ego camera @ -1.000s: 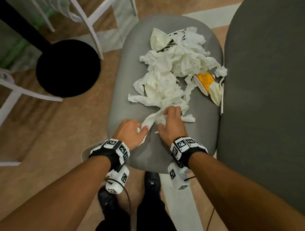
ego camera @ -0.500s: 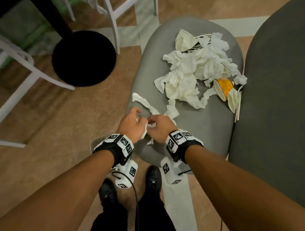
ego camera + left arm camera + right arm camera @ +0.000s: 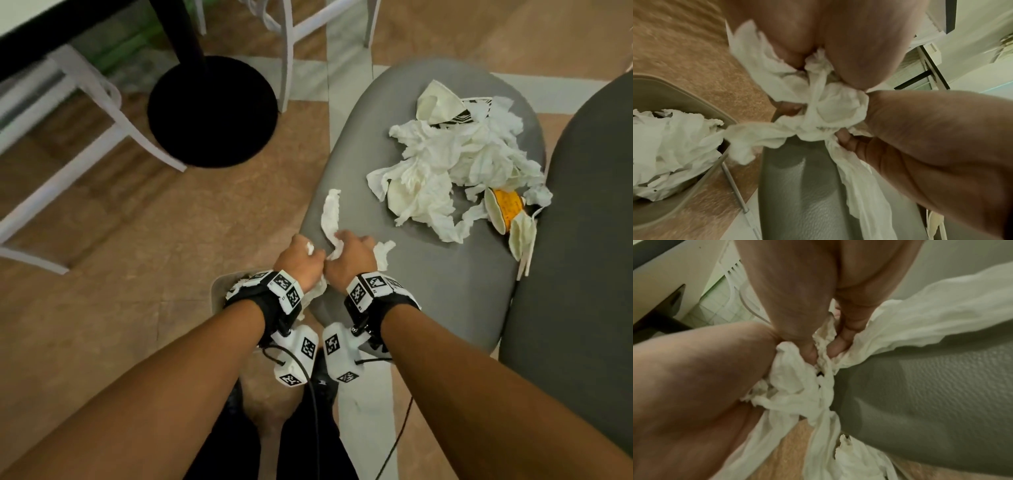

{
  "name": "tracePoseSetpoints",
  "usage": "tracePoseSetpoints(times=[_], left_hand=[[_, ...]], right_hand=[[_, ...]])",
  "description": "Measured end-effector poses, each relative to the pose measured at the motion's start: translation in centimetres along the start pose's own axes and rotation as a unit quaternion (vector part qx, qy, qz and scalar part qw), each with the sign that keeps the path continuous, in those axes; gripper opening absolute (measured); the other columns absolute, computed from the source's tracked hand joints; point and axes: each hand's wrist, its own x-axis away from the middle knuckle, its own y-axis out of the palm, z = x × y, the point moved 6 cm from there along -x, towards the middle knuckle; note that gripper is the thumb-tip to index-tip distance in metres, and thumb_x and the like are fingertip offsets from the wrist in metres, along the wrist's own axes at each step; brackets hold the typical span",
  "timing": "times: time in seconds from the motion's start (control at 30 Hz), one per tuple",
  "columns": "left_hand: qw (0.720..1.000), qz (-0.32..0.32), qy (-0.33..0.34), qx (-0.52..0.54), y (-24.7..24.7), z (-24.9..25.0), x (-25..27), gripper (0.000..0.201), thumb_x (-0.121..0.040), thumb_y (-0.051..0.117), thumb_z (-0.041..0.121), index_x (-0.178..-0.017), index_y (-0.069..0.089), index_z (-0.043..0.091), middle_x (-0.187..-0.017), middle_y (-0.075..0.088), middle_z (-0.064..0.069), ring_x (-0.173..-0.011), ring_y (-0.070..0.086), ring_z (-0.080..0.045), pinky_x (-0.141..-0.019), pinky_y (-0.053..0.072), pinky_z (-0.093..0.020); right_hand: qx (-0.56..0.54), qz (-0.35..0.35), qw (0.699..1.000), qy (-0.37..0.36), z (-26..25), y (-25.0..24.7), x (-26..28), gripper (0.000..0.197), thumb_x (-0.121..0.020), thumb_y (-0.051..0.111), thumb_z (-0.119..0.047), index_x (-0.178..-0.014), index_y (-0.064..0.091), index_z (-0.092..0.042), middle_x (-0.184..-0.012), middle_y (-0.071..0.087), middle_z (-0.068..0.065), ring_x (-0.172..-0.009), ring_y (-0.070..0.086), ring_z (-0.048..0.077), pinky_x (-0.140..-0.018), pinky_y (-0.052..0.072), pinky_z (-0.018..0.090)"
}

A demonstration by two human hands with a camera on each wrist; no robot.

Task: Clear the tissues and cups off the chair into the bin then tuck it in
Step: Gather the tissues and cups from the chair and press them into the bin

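A grey chair seat [image 3: 428,291] carries a loose pile of white tissues [image 3: 445,164], a crushed white cup [image 3: 435,106] at its far side and an orange cup [image 3: 507,209] on its side at the right edge. At the seat's near left edge my left hand [image 3: 299,260] and right hand [image 3: 349,257] press together, both gripping one bunch of tissues [image 3: 330,219] with strips trailing out. The wrist views show the bunch [image 3: 828,113] [image 3: 797,382] squeezed between curled fingers. A beige bin [image 3: 663,100] holding tissues sits on the floor below, mostly hidden under my left wrist in the head view.
A black round table base [image 3: 212,109] and white chair legs [image 3: 85,137] stand on the floor to the left. A second dark grey seat [image 3: 589,240] touches the chair's right side. My shoes [image 3: 322,383] and a cable are below the wrists.
Both hands have drawn a bunch of tissues off the pile and back to the seat's near left edge, closing together around it. The rest of the pile stays on the seat.
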Motion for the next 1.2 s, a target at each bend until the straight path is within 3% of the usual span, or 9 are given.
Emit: tracePoseSetpoints(times=[0.13,0.23,0.33,0.4,0.7,0.9,1.03,1.13,1.2], left_hand=[[0.998,-0.002,0.028,0.051,-0.5,-0.8,0.5,0.047,-0.096,0.046,0.030,-0.142,0.038,0.031,-0.123,0.061,-0.001,-0.108,0.060,-0.026,-0.091,0.046,-0.034],[0.996,-0.019,0.047,0.078,-1.2,-1.5,0.5,0.036,-0.098,0.042,0.028,-0.132,0.054,0.031,-0.118,0.062,0.003,-0.103,0.056,-0.018,-0.084,0.039,-0.029],[0.994,0.024,0.028,0.106,-3.4,-3.2,0.5,0.025,-0.096,0.044,0.021,-0.084,0.065,0.018,-0.099,0.068,-0.011,-0.087,0.058,-0.024,-0.074,0.037,-0.032],[0.991,0.042,0.006,0.126,-5.2,-5.2,0.8,0.028,-0.095,0.045,0.021,-0.074,0.063,0.014,-0.086,0.067,-0.011,-0.079,0.057,-0.025,-0.069,0.037,-0.033],[0.988,0.045,-0.051,0.137,-9.6,-16.2,0.4,0.023,-0.090,0.048,0.033,-0.094,0.063,0.015,-0.089,0.067,-0.004,-0.083,0.062,-0.022,-0.079,0.047,-0.037],[0.982,0.021,-0.098,0.161,-5.2,-22.7,-1.7,0.032,-0.085,0.051,0.008,-0.113,0.035,0.011,-0.092,0.047,-0.003,-0.083,0.049,-0.019,-0.068,0.037,-0.032],[0.999,-0.018,-0.022,0.015,-1.8,-25.1,-3.3,0.032,-0.077,0.049,-0.007,-0.101,0.047,0.014,-0.115,0.046,-0.008,-0.095,0.050,-0.024,-0.077,0.044,-0.034],[0.983,-0.070,0.118,-0.125,0.6,-25.1,-4.3,0.038,-0.069,0.053,-0.012,-0.096,0.051,0.015,-0.119,0.037,-0.002,-0.106,0.046,-0.023,-0.087,0.044,-0.033],[0.940,-0.112,0.192,-0.258,2.0,-25.1,-4.9,0.044,-0.072,0.061,-0.004,-0.113,0.055,0.009,-0.125,0.038,-0.007,-0.115,0.045,-0.028,-0.093,0.043,-0.034]], right_hand=[[0.062,-0.011,0.997,-0.052,-1.3,1.1,-0.1,0.015,-0.089,0.059,-0.022,-0.098,0.065,-0.012,-0.102,0.065,0.011,-0.091,0.064,0.029,-0.075,0.046,0.027],[0.029,-0.050,0.996,-0.063,-2.2,2.0,0.8,0.004,-0.088,0.058,-0.022,-0.084,0.056,-0.022,-0.073,0.061,-0.002,-0.074,0.060,0.021,-0.056,0.039,0.024],[0.001,-0.078,0.993,-0.084,-4.1,4.3,1.5,0.003,-0.087,0.057,-0.024,-0.087,0.059,-0.021,-0.086,0.070,0.005,-0.083,0.066,0.025,-0.068,0.050,0.028],[-0.021,-0.091,0.991,-0.094,-5.3,6.8,2.0,0.009,-0.087,0.057,-0.024,-0.091,0.063,-0.019,-0.090,0.072,0.007,-0.086,0.068,0.025,-0.076,0.055,0.034],[-0.129,-0.143,0.980,-0.042,-5.8,19.4,2.6,0.023,-0.086,0.062,-0.029,-0.107,0.059,-0.021,-0.096,0.071,0.001,-0.085,0.068,0.020,-0.077,0.055,0.034],[-0.049,-0.152,0.987,-0.008,-0.2,25.0,0.5,0.033,-0.091,0.062,-0.028,-0.123,0.056,-0.022,-0.109,0.063,-0.002,-0.101,0.062,0.020,-0.081,0.045,0.028],[0.081,-0.276,0.958,0.000,3.3,27.4,0.7,0.074,-0.090,0.055,-0.027,-0.156,0.022,-0.025,-0.157,0.036,0.004,-0.140,0.041,0.027,-0.113,0.037,0.036],[0.126,-0.273,0.953,-0.013,4.2,26.9,0.3,0.074,-0.093,0.051,-0.017,-0.158,0.015,-0.020,-0.160,0.030,0.005,-0.145,0.033,0.029,-0.114,0.036,0.036],[0.172,-0.259,0.950,-0.036,4.4,26.7,0.0,0.076,-0.094,0.053,-0.018,-0.158,0.012,-0.012,-0.158,0.030,0.010,-0.143,0.035,0.032,-0.112,0.038,0.038]])
